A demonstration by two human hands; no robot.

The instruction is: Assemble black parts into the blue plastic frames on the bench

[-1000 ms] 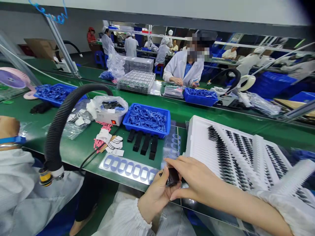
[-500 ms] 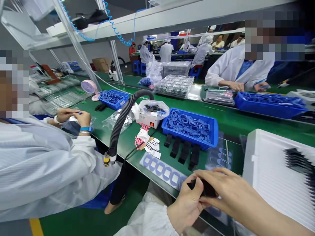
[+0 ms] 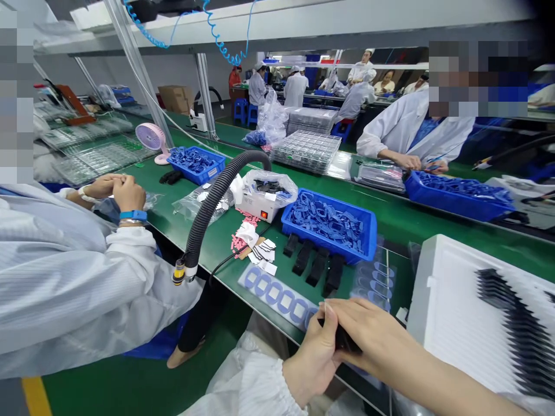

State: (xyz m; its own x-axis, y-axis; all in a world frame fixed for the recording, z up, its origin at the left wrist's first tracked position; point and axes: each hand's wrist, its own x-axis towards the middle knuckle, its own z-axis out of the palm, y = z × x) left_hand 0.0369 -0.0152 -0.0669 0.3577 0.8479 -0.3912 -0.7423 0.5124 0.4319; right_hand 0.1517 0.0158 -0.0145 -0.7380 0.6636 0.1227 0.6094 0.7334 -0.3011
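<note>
Black, smooth-looking small part (image 3: 347, 343) sits clasped between left hand (image 3: 313, 359) and right hand (image 3: 373, 330), touching both; long axis hidden.

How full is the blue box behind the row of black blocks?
Quite full: the blue box has blue pieces heaped across it.

Held piece (image 3: 348, 342) black; bin (image 3: 369, 238) bright blue; parts (image 3: 325, 219) inside duller blue; tabletop (image 3: 219, 245) green; fan (image 3: 150, 136) pink.
</note>
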